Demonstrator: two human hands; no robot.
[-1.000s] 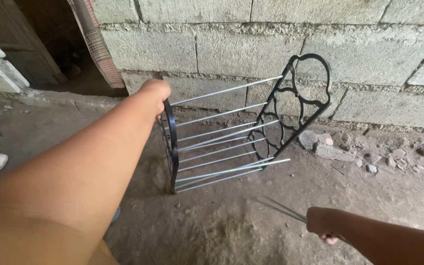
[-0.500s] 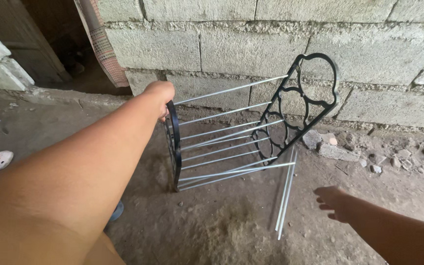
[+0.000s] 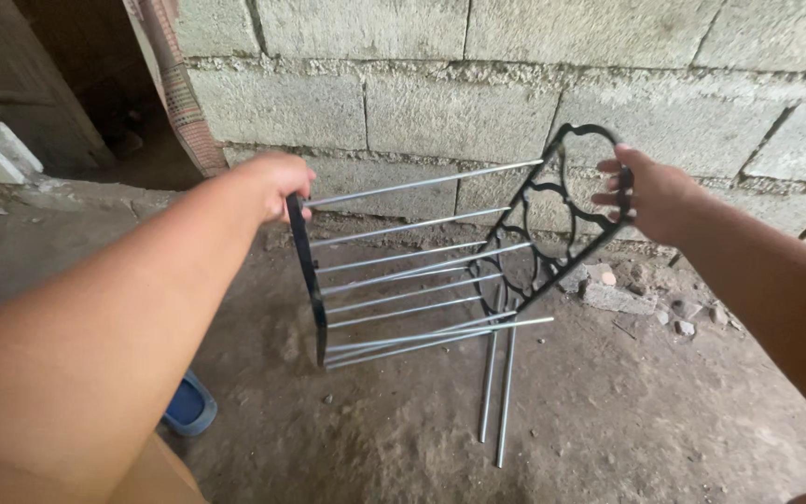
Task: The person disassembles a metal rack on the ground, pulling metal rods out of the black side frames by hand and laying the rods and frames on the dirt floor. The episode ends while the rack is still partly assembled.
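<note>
- The metal rack point(image 3: 422, 271) is sitting in the middle of the scene, tilted, on the dirt floor point(image 3: 627, 420), just in front of the block wall; I am holding it up by its two black end frames.
- Nearest to me, at the lower left, the toe of a blue slipper point(image 3: 188, 406) is showing on the floor beside my left arm.
- A little farther, near the centre, two loose silver rods point(image 3: 498, 392) are lying side by side on the dirt, running from near to far, with their far ends passing under the rack's lowest bars.
- My left hand point(image 3: 277, 182) is closing around the top of the rack's left end frame point(image 3: 308, 271), fingers wrapped over the black bar.
- Between the two frames, thin silver bars are spanning left to right in a sloping stack, the lowest ones almost touching the ground.
- My right hand point(image 3: 650, 191) is gripping the upper edge of the right end frame point(image 3: 543, 224), the ornate one with looped cut-outs, fingers curled over its rim.
- Just right of that frame, small stones and rubble point(image 3: 613, 294) are lying at the foot of the wall.
- Farthest off, the grey block wall point(image 3: 478, 103) is filling the background, with a dark doorway point(image 3: 86, 93) and a hanging checked cloth point(image 3: 174, 89) at the far left.
</note>
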